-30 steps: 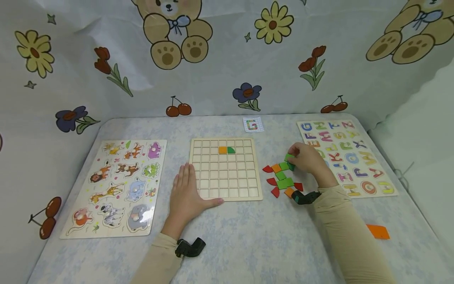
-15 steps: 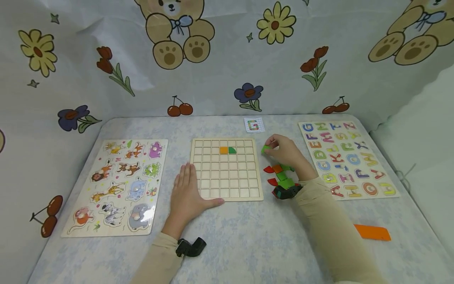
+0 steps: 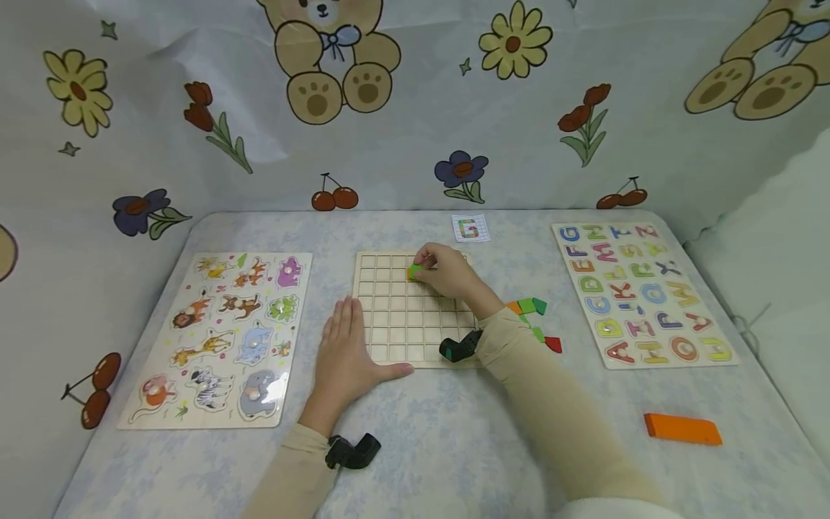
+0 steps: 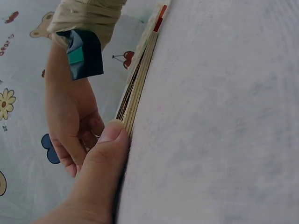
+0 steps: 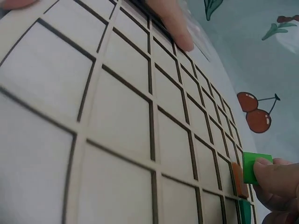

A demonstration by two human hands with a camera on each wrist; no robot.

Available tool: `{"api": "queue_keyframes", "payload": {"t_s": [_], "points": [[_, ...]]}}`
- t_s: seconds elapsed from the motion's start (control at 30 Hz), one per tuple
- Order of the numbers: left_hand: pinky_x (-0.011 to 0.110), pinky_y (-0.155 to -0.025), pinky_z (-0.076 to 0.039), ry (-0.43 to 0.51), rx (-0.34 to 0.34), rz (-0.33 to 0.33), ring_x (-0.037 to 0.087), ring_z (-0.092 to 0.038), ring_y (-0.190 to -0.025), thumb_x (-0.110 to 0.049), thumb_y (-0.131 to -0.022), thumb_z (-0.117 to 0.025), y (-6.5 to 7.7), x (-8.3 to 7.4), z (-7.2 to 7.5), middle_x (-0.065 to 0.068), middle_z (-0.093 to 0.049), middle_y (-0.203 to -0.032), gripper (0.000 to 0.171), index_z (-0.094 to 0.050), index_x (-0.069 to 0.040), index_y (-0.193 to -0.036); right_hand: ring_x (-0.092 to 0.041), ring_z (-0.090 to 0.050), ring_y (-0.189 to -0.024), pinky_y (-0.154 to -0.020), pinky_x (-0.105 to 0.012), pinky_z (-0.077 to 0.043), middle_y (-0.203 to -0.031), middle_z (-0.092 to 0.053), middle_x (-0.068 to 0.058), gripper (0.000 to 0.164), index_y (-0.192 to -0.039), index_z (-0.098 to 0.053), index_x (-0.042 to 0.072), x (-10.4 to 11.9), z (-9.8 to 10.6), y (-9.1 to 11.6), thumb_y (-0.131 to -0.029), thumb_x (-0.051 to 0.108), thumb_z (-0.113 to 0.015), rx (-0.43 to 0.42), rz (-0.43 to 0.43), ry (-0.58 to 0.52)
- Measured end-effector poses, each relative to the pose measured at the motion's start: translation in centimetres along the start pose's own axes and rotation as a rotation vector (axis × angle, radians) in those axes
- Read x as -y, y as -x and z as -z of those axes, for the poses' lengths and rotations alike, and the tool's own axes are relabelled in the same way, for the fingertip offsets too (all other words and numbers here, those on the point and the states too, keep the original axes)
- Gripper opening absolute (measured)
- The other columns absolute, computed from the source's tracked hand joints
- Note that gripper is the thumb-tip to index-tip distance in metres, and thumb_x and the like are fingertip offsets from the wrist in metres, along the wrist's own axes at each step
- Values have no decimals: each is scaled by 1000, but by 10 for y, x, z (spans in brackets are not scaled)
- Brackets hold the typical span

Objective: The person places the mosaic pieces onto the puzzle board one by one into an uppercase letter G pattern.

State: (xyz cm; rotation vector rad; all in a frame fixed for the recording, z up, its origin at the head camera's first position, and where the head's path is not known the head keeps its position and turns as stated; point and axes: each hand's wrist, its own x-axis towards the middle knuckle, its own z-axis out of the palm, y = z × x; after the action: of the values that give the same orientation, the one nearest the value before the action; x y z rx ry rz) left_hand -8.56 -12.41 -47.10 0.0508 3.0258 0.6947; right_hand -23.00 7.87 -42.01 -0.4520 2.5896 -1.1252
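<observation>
A wooden grid board (image 3: 382, 353) lies in front of me. My left hand (image 3: 345, 360) rests along its left edge with straight fingers, the thumb (image 4: 112, 135) at its near edge in the left wrist view. Between thumb and fingers, my right hand (image 3: 447, 274) pinches a green square tile (image 5: 251, 168) over the board's far rows. In the right wrist view, an orange square tile (image 5: 239, 181) and a dark green quarter-round tile (image 5: 245, 212) sit in cells close to the held tile. In the head view, the right hand hides the quarter-round tile.
Right of the board lie loose tiles, including a red one (image 3: 553, 344) and a dark green one (image 3: 540, 306), partly behind the right sleeve. A small pattern card (image 3: 470, 228) lies behind. An animal puzzle (image 3: 220, 324), an alphabet puzzle (image 3: 625, 317) and an orange block (image 3: 683, 429) flank the area.
My right hand has lifted the green square tile from the loose tiles and carried it left, over the board beside the orange tile. The left hand stays in place.
</observation>
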Motion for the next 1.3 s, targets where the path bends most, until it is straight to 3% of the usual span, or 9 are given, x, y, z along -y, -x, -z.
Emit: {"api": "queue_keyframes", "payload": {"t_s": [0.4, 0.77, 0.9, 1.03, 1.17, 1.3], "points": [[48, -127, -10, 5, 6, -30, 31, -1, -156, -92, -52, -66, 0, 3, 2, 16, -2, -168, 154, -4, 0, -158, -19, -58, -94, -82, -35, -50, -102, -63, -3, 13, -106, -63, 14, 17, -23, -16, -95, 18, -68, -5, 18, 56], [48, -127, -11, 12, 17, -41, 29, -2, -156, -93, -54, -64, 1, 5, 2, 15, -4, -168, 152, -4, -2, -159, -17, -59, -99, -86, -33, -53, -114, -58, -2, 21, -115, -72, 14, 19, -26, -16, -97, 21, -65, 1, 43, 240], [48, -127, -11, 15, 9, -34, 29, -3, -156, -93, -53, -64, 1, 5, 2, 15, -5, -168, 152, -5, -2, -159, -16, -59, -93, -80, -32, -53, -115, -58, -1, 23, -117, -74, 15, 20, -23, -10, -97, 21, -65, 22, 51, 265], [48, -127, -11, 16, 16, -27, 29, -2, -156, -92, -54, -66, 1, 5, 4, 15, -4, -168, 151, -5, -2, -159, -19, -59, -98, -85, -36, -52, -116, -58, -2, 24, -119, -73, 16, 18, -16, 2, -97, 19, -65, 15, 80, 240], [48, -127, -11, 9, 29, -20, 29, -1, -156, -90, -54, -68, 1, 4, 5, 15, -3, -168, 151, -4, -2, -159, -22, -58, -103, -91, -40, -51, -116, -60, -3, 30, -127, -66, 16, 8, -3, 20, -97, 17, -64, 5, 81, 185], [48, -127, -10, 13, 27, -17, 30, -1, -156, -89, -54, -69, 1, 3, 5, 15, -3, -168, 151, -4, -1, -159, -23, -56, -98, -87, -40, -49, -113, -61, -4, 33, -132, -61, 14, -6, 15, 39, -98, 17, -61, -2, 45, 177]]}}
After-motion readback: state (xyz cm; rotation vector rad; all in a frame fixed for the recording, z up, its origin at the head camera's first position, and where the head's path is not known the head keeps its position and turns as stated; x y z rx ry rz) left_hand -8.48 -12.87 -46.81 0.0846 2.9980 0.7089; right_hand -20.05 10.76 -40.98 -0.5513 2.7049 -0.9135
